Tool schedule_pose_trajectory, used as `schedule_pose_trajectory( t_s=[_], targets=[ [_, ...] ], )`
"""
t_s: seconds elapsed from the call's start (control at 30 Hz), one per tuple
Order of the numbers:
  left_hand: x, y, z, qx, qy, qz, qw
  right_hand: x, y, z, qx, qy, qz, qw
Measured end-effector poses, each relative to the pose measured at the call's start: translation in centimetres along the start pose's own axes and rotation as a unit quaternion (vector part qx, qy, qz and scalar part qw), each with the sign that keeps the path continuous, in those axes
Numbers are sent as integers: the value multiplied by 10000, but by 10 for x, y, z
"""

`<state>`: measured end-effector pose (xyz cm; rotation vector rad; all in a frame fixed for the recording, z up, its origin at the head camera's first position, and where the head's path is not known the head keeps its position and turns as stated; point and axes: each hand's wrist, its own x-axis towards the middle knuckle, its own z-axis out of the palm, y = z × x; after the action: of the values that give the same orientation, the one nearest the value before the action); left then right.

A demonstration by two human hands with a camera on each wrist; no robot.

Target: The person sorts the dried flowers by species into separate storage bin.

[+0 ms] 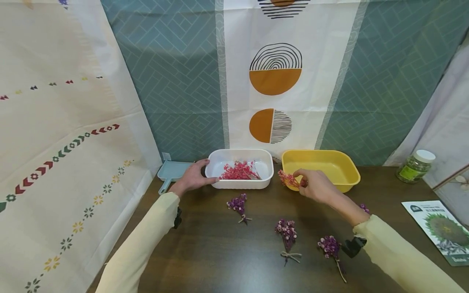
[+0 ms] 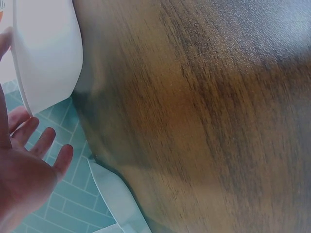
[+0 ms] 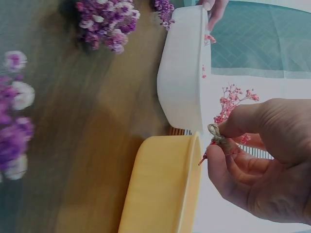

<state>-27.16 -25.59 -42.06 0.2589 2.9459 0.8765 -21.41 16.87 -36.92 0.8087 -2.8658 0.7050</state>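
Observation:
My right hand (image 1: 314,186) pinches a small pink flower sprig (image 1: 287,179) by its twine-tied stem, just above the near left corner of the yellow tub (image 1: 344,179). In the right wrist view the sprig (image 3: 228,104) hangs between the white tub (image 3: 182,77) and the yellow tub (image 3: 160,189). My left hand (image 1: 193,177) rests against the left end of the white tub (image 1: 239,184), fingers straight and spread (image 2: 43,145). More pink flowers (image 1: 239,171) lie inside that tub. Three purple bunches (image 1: 238,204) (image 1: 287,231) (image 1: 331,246) lie on the dark wooden table (image 1: 220,252).
A pale blue scoop (image 1: 171,171) sits left of the white tub. At the far right stand a jar with a white lid (image 1: 415,166) and a printed leaflet (image 1: 441,230). Another purple bunch (image 1: 364,208) peeks from behind my right forearm. Patterned curtains close off the back and the left.

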Motion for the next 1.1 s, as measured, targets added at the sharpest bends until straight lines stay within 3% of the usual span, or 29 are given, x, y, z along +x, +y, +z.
schedule_pose_trajectory(
  t_s=[0.3, 0.87, 1.1],
  targets=[
    [3, -2, 0, 26, 6, 8, 10000, 27, -10, 3, 274, -351, 231, 9987],
    [-1, 1, 0, 38, 57, 49, 10000, 96, -30, 20, 10, -601, 225, 9979],
    [0, 1, 1, 5, 99, 77, 9999, 121, -37, 33, 99, -818, 559, 9950]
  ],
)
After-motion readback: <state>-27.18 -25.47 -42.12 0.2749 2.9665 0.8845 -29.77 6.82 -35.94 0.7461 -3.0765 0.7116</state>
